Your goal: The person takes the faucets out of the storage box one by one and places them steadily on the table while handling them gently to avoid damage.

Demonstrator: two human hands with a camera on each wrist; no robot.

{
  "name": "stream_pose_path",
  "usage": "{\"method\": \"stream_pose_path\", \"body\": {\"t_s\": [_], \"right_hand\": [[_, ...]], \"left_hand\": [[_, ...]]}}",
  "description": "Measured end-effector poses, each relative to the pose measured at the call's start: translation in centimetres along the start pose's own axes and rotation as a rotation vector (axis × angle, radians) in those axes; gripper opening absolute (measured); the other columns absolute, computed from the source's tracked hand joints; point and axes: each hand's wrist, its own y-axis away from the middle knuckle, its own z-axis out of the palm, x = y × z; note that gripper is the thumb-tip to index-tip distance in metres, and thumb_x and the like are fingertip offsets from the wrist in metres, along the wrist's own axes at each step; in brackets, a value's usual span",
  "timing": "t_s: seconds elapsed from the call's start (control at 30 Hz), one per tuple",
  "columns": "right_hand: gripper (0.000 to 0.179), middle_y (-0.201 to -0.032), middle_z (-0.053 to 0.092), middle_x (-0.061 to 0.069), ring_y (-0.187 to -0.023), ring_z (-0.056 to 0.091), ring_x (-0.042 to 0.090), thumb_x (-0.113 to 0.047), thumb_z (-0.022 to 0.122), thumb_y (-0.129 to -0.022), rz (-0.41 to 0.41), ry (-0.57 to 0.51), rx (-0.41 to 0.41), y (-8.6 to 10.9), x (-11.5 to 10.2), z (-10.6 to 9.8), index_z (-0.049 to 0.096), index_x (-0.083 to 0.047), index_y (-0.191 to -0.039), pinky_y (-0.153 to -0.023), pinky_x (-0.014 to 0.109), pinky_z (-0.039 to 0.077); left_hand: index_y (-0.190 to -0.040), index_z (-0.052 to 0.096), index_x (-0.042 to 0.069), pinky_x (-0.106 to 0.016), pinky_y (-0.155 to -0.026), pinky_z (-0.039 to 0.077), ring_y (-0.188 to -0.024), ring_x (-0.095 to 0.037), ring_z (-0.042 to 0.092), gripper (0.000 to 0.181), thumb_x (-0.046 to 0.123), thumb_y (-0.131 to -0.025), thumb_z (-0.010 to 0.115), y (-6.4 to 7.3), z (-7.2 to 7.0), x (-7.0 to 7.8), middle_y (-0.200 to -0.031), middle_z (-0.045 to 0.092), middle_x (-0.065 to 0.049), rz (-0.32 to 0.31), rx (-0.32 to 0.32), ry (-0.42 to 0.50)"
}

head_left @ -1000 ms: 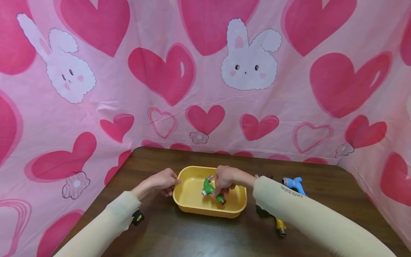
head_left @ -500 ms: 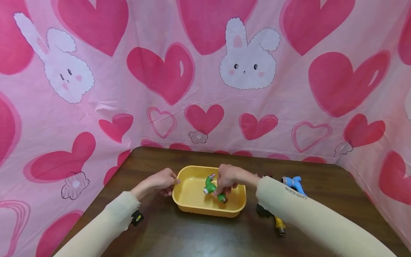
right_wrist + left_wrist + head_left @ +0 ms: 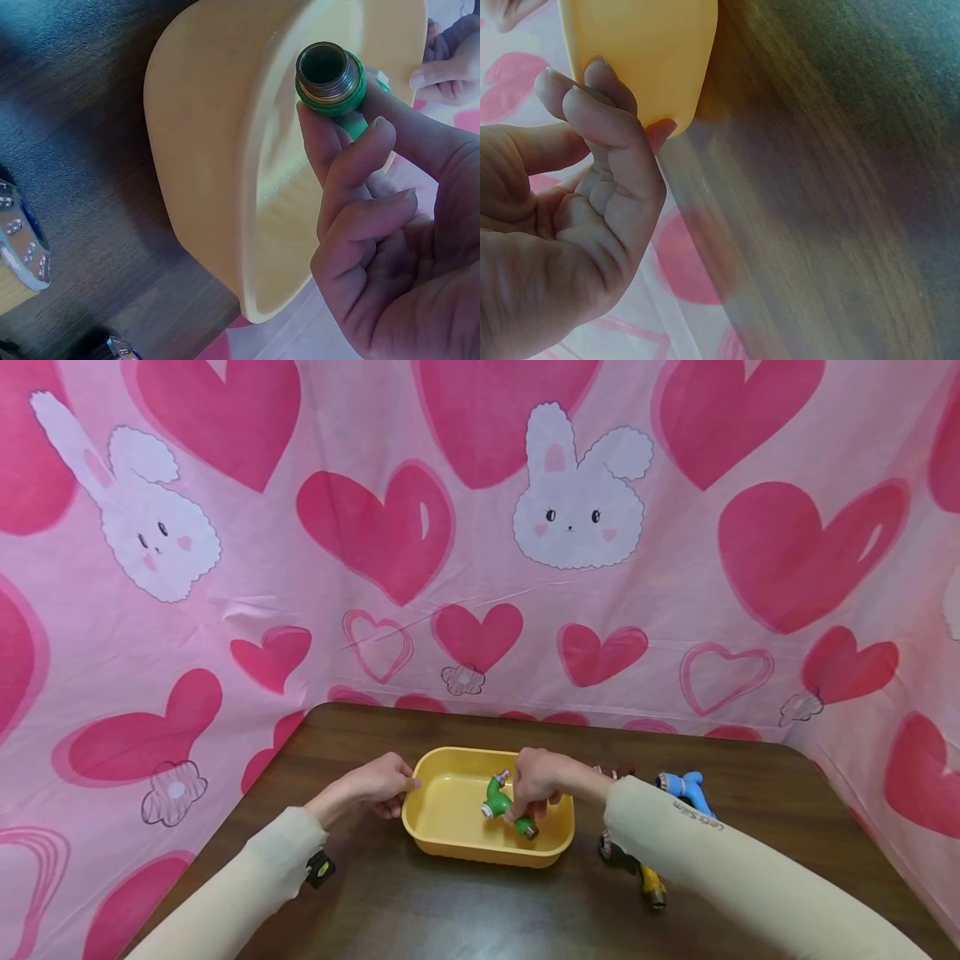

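In the head view my right hand (image 3: 538, 782) pinches a green tap (image 3: 496, 803) above the inside of a yellow plastic basin (image 3: 480, 857). Its threaded metal end (image 3: 327, 70) points at the camera in the right wrist view, with thumb and fingertips around the green body. At the basin's left end, my left hand (image 3: 380, 782) grips the rim. The left wrist view shows the left hand (image 3: 607, 187) with curled fingers against the basin's yellow wall (image 3: 652, 60). Most of the tap's middle is hidden by the right hand in the head view.
Right of the basin, partly under the right sleeve, lie a blue tap (image 3: 690, 791), a yellow-and-black tap (image 3: 652, 887) and a dark red piece (image 3: 622, 771). All rest on the brown wooden table (image 3: 420, 910). Pink heart-patterned cloth (image 3: 480, 568) hangs around the table.
My right hand has shifted slightly to the right and a little down with the green tap. The left hand and the basin have stayed almost in place.
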Motion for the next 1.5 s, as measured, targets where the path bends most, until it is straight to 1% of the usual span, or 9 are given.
{"method": "stream_pose_path", "body": {"t_s": [0.2,0.43,0.67,0.87,1.13,1.5], "right_hand": [[0.034,-0.055,0.067,0.002,-0.047,0.059,0.012,-0.029,0.094,-0.081,0.0,0.006,0.013,0.2,0.2,-0.3,0.074,-0.008,-0.062,-0.041,0.022,0.035],[0.034,-0.058,0.069,0.003,-0.048,0.061,0.012,-0.029,0.094,-0.081,-0.008,-0.013,0.013,0.5,0.1,-0.7,0.074,-0.008,-0.063,-0.041,0.022,0.035],[0.032,-0.058,0.069,0.002,-0.049,0.061,0.012,-0.029,0.093,-0.082,-0.012,-0.011,0.017,0.9,0.2,-0.8,0.075,-0.009,-0.065,-0.042,0.022,0.036],[0.033,-0.057,0.068,0.003,-0.047,0.058,0.011,-0.027,0.093,-0.082,-0.022,-0.028,0.018,1.3,0.6,-0.8,0.074,-0.008,-0.064,-0.041,0.022,0.034],[0.032,-0.059,0.069,0.002,-0.049,0.061,0.012,-0.028,0.093,-0.082,-0.021,-0.023,0.025,1.6,0.9,-0.7,0.074,-0.009,-0.065,-0.043,0.023,0.038],[0.033,-0.053,0.065,0.0,-0.047,0.059,0.011,-0.027,0.093,-0.082,-0.031,-0.038,0.05,2.2,1.3,-0.5,0.073,-0.009,-0.063,-0.041,0.022,0.034]], "left_hand": [[-0.09,0.073,-0.001,-0.024,-0.047,0.051,-0.046,-0.012,0.052,0.023,0.008,-0.107,0.059,-0.1,-0.1,0.0,-0.061,0.055,-0.006,-0.006,-0.006,0.005],[-0.089,0.073,0.0,-0.024,-0.047,0.051,-0.047,-0.012,0.052,0.024,0.009,-0.107,0.059,-0.1,-0.2,0.1,-0.061,0.055,-0.006,-0.015,-0.011,0.004],[-0.092,0.073,-0.001,-0.024,-0.047,0.051,-0.047,-0.012,0.052,0.023,0.009,-0.107,0.059,-0.2,-0.2,0.2,-0.061,0.055,-0.006,-0.018,-0.01,0.001],[-0.093,0.074,-0.003,-0.024,-0.047,0.051,-0.047,-0.013,0.052,0.023,0.009,-0.107,0.059,-0.2,-0.2,0.2,-0.061,0.056,-0.006,-0.016,-0.01,-0.01],[-0.094,0.074,-0.004,-0.024,-0.047,0.051,-0.046,-0.012,0.052,0.023,0.009,-0.107,0.059,-0.1,-0.2,0.2,-0.061,0.055,-0.006,-0.017,-0.007,-0.001],[-0.097,0.074,-0.003,-0.024,-0.047,0.051,-0.047,-0.012,0.052,0.021,0.008,-0.107,0.059,-0.1,-0.1,0.1,-0.062,0.056,-0.006,-0.014,0.0,-0.001]]}}
